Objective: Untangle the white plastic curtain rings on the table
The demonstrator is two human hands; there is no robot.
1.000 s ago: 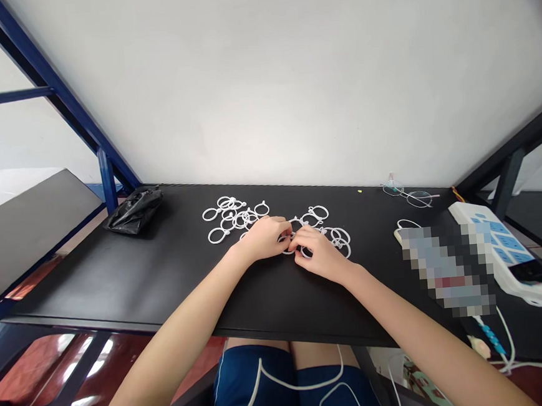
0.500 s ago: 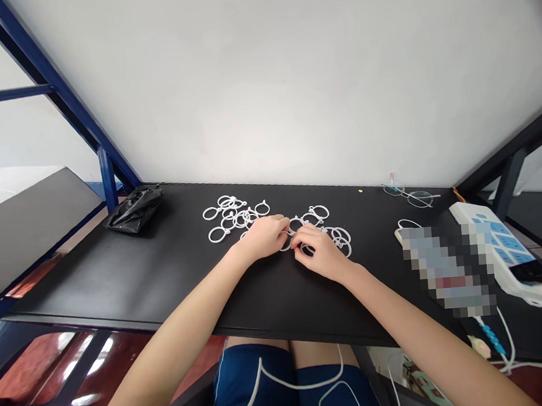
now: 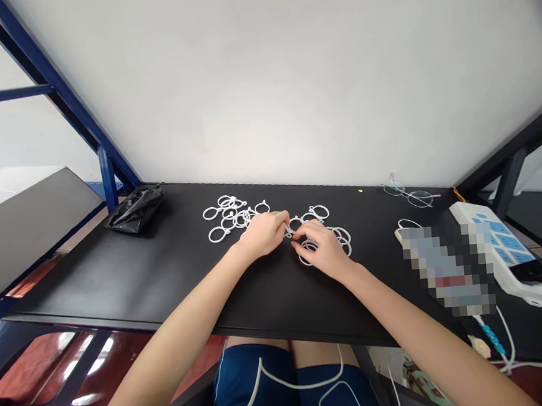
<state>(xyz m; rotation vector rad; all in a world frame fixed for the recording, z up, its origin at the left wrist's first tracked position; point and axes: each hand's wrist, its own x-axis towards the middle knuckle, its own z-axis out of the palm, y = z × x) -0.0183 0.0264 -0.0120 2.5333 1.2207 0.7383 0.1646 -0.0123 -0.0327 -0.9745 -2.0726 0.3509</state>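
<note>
White wall behind; black surface (image 3: 117, 271) ran the width of the view, with a blue steel frame (image 3: 104, 172) at far left.

Black plastic bag (image 3: 133, 211) lay crumpled at the left rear corner, well apart from the work.

Left cluster of rings (image 3: 229, 217) lay loose and overlapping, just beside the left hand (image 3: 261, 235). That hand rested its heel on the surface, fingers curled, thumb and forefinger pressed together on the edge of a white ring (image 3: 295, 225). The fingertip pinch likely suited so thin a hoop.

Right hand (image 3: 325, 252) met it from the other side, fingertips likewise closed on the ring (whether on the same ring or a neighbour touching it, could not tell). Ring sat between the two hands, low over the surface, at centre.

Right cluster of rings (image 3: 338, 234) lay partly under and behind the right hand. Both clusters were near the hands, probably for short reach.

Eyeglasses (image 3: 410, 196) were set back by the wall, and a power strip (image 3: 497, 241) lay at far right, both clear of the hands.
</note>
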